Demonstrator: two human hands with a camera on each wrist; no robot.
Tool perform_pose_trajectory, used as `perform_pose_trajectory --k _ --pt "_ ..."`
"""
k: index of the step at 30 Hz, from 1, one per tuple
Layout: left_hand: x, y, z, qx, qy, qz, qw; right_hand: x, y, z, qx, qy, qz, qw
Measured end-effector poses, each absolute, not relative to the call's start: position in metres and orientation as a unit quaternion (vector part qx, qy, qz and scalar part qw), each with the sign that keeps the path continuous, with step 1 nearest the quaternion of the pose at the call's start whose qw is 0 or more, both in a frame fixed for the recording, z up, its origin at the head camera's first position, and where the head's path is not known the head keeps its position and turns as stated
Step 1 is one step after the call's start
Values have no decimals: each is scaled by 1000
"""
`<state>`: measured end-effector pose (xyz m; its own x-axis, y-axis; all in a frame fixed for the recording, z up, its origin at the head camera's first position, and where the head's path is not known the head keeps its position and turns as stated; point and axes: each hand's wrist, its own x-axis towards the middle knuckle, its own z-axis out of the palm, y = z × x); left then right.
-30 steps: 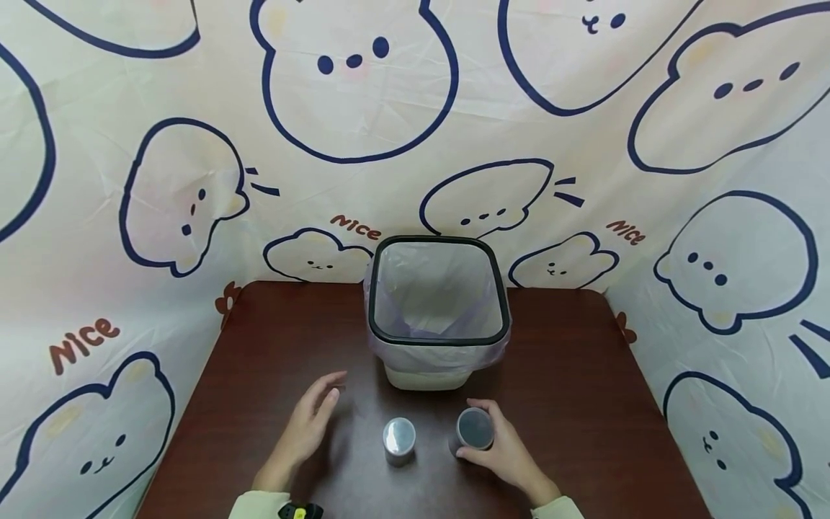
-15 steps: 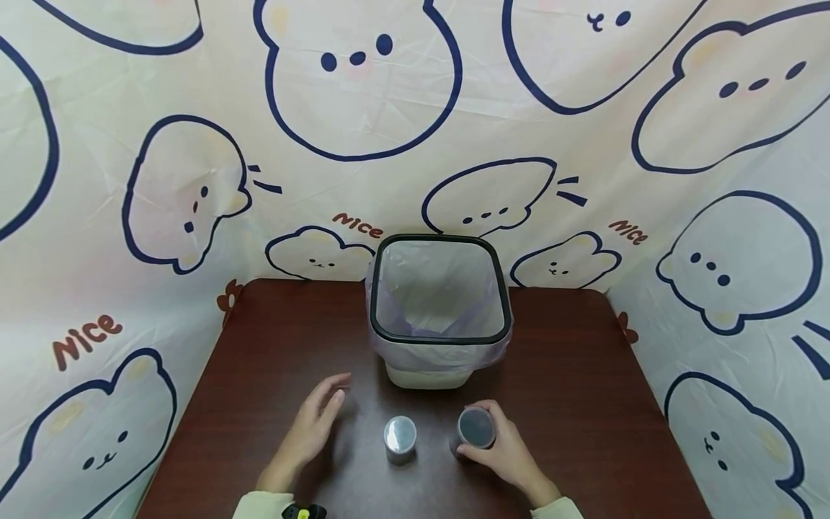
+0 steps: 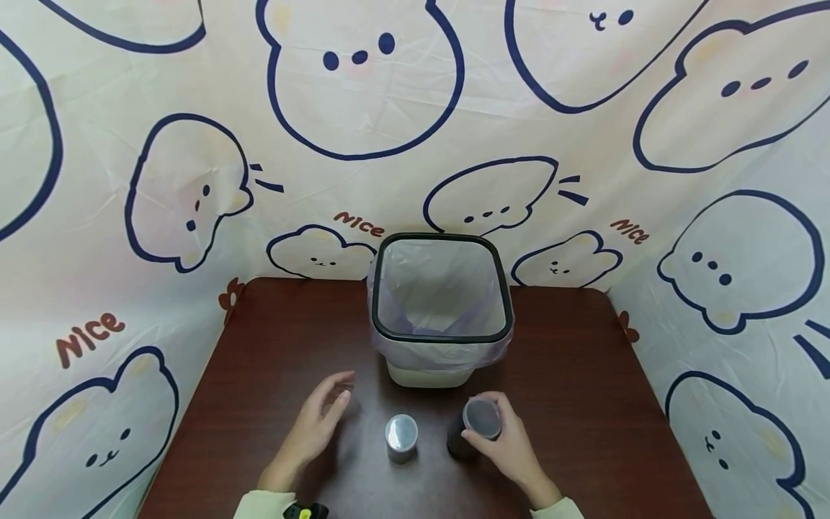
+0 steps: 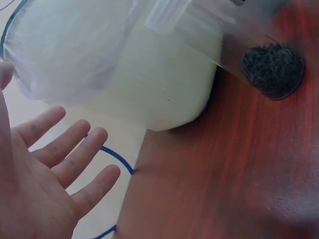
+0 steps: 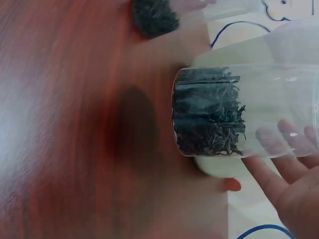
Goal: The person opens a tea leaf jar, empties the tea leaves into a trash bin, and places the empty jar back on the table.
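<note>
My right hand (image 3: pixel 509 441) grips the upper part of a clear jar (image 5: pixel 207 112) with dark, dried, tea-like leaves in its lower half. In the right wrist view its base is off the table, with a shadow beneath. A second, narrower clear jar (image 3: pixel 401 436) stands upright between the hands; similar dark leaves (image 4: pixel 273 69) fill its bottom in the left wrist view. Left of that jar, my left hand (image 3: pixel 313 422) hovers with relaxed, spread fingers and holds nothing.
Behind the jars stands a pale bin (image 3: pixel 431 376) with a black rim, lined with a translucent lilac bag (image 3: pixel 441 355). The dark red-brown table (image 3: pixel 292 331) ends at a printed cloth backdrop (image 3: pixel 350 187).
My right hand has raised the jar it grips off the table and shifted slightly right. The left hand has barely moved, and the narrower jar stays in place.
</note>
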<state>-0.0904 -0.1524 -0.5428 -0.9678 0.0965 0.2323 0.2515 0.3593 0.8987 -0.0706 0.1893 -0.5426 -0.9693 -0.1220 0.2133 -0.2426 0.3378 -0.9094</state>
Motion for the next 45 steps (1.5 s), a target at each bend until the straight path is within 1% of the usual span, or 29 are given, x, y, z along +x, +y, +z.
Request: perform_pose_trajectory --k 6,10,15,22,26,32,39,45 --pt "-91 -149 -534 -149 -816 -550 95 -75 191 -548 98 -810 571 86" --pt "-91 -146 -526 -163 -822 -536 100 -78 191 -541 100 -781 610 92" --pt "-92 -141 -517 -163 -834 -520 79 -78 187 -523 139 -739 650 112" --pt "-93 -132 -507 -192 -823 -529 73 -82 185 -506 163 -725 662 99" --pt "-94 -125 -504 -208 -811 -544 63 -85 181 -501 189 -707 673 107" --pt "-95 -112 -499 -224 -802 -553 27 -86 174 -495 213 -680 693 105" --pt "-95 -96 -490 -228 -791 -566 -44 -89 164 -491 249 -641 719 101" --pt "-97 -83 -488 -236 -787 -561 -101 -88 155 -487 260 -633 723 97"
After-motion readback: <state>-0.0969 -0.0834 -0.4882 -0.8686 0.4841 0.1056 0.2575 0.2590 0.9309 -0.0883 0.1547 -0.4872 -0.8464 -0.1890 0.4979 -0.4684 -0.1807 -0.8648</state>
